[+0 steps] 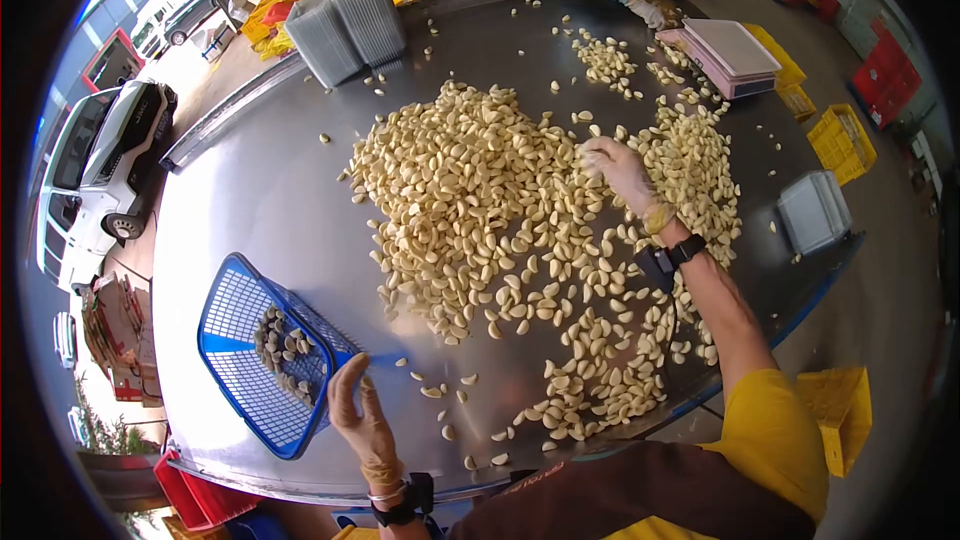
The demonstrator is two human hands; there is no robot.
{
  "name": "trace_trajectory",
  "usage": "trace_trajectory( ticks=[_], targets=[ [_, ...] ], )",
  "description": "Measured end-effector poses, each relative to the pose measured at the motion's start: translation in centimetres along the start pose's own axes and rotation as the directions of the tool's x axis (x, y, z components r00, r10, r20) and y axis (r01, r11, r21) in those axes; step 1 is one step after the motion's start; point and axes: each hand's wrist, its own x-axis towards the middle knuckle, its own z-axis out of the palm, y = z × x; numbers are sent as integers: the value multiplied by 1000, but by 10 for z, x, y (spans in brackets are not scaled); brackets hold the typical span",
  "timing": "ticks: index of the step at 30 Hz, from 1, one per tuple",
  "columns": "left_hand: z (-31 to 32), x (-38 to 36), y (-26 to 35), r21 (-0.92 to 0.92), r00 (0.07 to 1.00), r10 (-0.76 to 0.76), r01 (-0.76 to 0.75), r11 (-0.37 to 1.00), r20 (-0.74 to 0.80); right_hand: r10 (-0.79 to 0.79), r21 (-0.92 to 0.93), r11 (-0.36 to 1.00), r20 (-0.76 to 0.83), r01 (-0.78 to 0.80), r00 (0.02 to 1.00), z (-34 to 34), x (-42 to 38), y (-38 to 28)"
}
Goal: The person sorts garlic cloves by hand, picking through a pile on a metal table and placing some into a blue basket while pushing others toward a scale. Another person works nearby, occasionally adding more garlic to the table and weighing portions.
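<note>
A large pile of peeled garlic cloves covers the middle of a metal table. My right hand, in a thin pale glove, reaches over the cloves between the main pile and a second heap. Its fingers are slightly bent and look apart, with nothing visible in them. At lower left my gloved left hand is beside the near right side of a blue plastic basket. The left fingers and thumb are apart. Inside the tilted basket lie some darker, greyish cloves.
Stacked clear plastic trays stand at the far left edge; another clear tray sits at right. Near a pink scale, a co-worker's gloved hand rests at the far edge. Yellow crates lie beyond the table.
</note>
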Motion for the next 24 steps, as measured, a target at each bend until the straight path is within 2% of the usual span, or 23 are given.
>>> trace_trajectory(
  ticks=[1, 2, 3, 4, 6, 7, 9, 10, 11, 12, 13, 14, 16, 17, 19, 20, 21, 23, 24],
  targets=[
    [19, -7, 10, -377, 966, -219, 255, 890, 136, 17, 214, 976, 117, -42, 993, 35, -8, -51],
    [33, -9, 7, -631, 883, -356, 468, 619, 306, -236, 167, 965, 214, 203, 948, 70, -17, -72],
    [46, -8, -2, -749, 765, -398, 618, 237, 506, -546, 73, 836, 208, 544, 811, 103, -33, -119],
    [57, -4, -11, -752, 768, -392, 616, 235, 506, -721, -139, 605, 323, 784, 613, 137, -49, -127],
    [73, 6, -22, -682, 604, -317, 649, -337, 731, -727, 22, 524, 532, 852, 434, 174, -87, -157],
    [79, 8, -16, -748, 662, -350, 606, -272, 663, -731, 28, 518, 534, 855, 425, 178, -86, -150],
    [79, 12, -55, -660, 606, -269, 642, -391, 748, -679, 141, 708, 405, 692, 612, 181, -82, -109],
    [80, 9, -56, -667, 614, -272, 626, -404, 741, -513, -50, 824, 355, 564, 781, 165, -71, -86],
    [84, 6, -54, -663, 618, -247, 663, -347, 747, -330, -230, 891, 262, 391, 907, 140, -58, -57],
    [89, 2, -50, -659, 620, -223, 695, -288, 752, -268, -393, 854, 233, 342, 935, 119, -52, -21],
    [95, 0, -45, -621, 581, -221, 720, -311, 784, -215, -543, 790, 187, 283, 959, 105, -46, 9],
    [107, -2, -46, -617, 565, -249, 721, -315, 787, -220, -543, 787, 196, 292, 956, 101, -45, 27],
    [132, -3, -52, -596, 537, -259, 738, -317, 803, -376, -562, 674, 299, 480, 877, 89, -49, 33],
    [139, -3, -51, -578, 531, -228, 754, -313, 816, -250, -627, 649, 359, 431, 899, 85, -51, 27],
    [150, -13, -50, -554, 487, -266, 756, -348, 832, -301, -773, 339, 450, 536, 841, 93, -49, 38],
    [149, -18, -57, -497, 478, -150, 783, -373, 865, -256, -809, 322, 426, 492, 868, 99, -49, 41],
    [151, -24, -59, -477, 462, -133, 801, -363, 877, -216, -837, 309, 401, 452, 890, 104, -50, 42],
    [148, -28, -65, -519, 461, -251, 806, -283, 852, -405, -754, 438, 322, 490, 856, 102, -65, -2],
    [142, -29, -65, -512, 442, -273, 808, -293, 854, -530, -662, 479, 304, 576, 791, 107, -76, -26]
  ],
)
